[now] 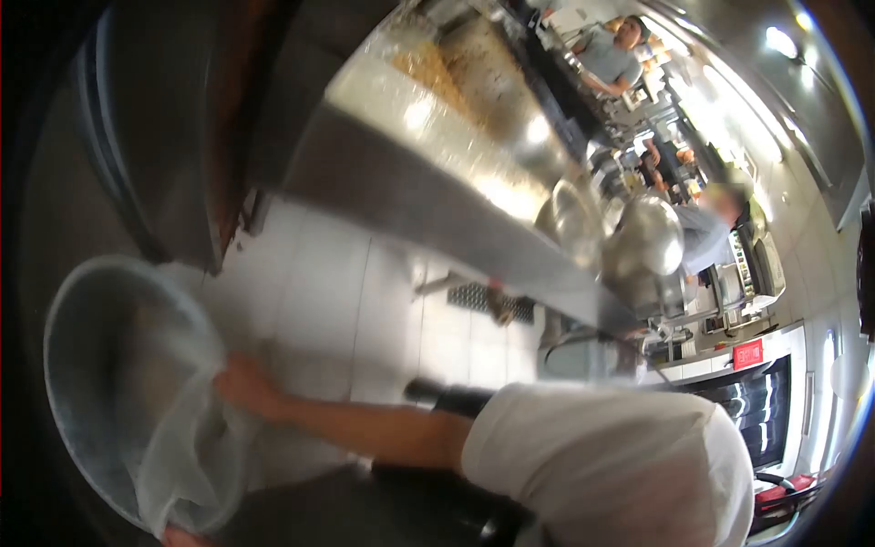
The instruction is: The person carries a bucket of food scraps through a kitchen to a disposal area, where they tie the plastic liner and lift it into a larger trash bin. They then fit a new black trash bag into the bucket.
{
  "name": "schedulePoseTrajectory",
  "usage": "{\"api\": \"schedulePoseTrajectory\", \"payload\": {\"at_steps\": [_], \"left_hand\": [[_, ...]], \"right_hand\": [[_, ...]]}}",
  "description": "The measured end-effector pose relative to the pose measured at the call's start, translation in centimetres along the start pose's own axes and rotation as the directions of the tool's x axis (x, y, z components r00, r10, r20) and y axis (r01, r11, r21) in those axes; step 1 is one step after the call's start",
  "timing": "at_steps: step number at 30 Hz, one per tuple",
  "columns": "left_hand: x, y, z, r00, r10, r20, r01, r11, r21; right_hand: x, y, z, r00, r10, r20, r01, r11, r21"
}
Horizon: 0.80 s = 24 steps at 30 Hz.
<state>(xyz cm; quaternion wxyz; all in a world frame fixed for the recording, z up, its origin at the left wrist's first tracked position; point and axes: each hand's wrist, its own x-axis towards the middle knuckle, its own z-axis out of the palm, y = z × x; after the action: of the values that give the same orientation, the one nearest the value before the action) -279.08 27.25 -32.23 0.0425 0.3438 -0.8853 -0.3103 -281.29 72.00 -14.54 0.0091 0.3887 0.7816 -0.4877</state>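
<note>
A large round bin (56, 365) of greyish, see-through look stands tilted in view at the lower left. A thin whitish plastic bag (187, 438) hangs over its near side and bunches at the rim. My right hand (246, 387) is closed on the bag at the bin's rim, blurred by motion, with the bare forearm and white sleeve behind it. At the bottom edge, only part of my left hand (185, 538) shows, where the bag narrows to a point against it. The bin's inside is dark and smeared.
A long steel counter (392, 178) with food residue (433, 77) crosses the upper middle. Metal bowls (649, 237) stack at its far end. A perforated mat (492, 303) lies on the tiled floor (383, 319). Co-workers, including one in a grey shirt (609, 59), stand beyond.
</note>
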Motion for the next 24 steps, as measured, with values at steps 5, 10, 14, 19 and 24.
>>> {"api": "schedulePoseTrajectory", "payload": {"at_steps": [5,10,14,19,24], "left_hand": [[-10.4,-5.6,-6.0,0.997,0.053,-0.050,-0.048,0.995,0.086],[-10.8,-5.3,-6.2,0.994,0.110,-0.016,-0.108,0.992,0.064],[-10.0,-5.5,-6.5,0.998,0.045,-0.037,-0.051,0.982,-0.183],[-11.2,1.8,-10.2,0.987,0.082,0.137,-0.012,0.894,-0.448],[-4.7,6.5,-14.9,0.994,0.091,0.055,-0.067,0.938,-0.339]], "right_hand": [[-13.0,12.0,-7.2,0.984,-0.030,0.173,0.008,0.992,0.123],[-13.5,9.4,-7.4,0.983,0.149,0.104,-0.141,0.986,-0.085],[-11.6,14.7,-1.1,1.000,0.009,0.026,-0.002,0.965,-0.263],[-13.1,16.0,-3.3,0.851,-0.445,0.279,0.524,0.687,-0.503],[-15.2,9.5,3.4,0.944,-0.018,0.330,0.146,0.919,-0.367]]}}
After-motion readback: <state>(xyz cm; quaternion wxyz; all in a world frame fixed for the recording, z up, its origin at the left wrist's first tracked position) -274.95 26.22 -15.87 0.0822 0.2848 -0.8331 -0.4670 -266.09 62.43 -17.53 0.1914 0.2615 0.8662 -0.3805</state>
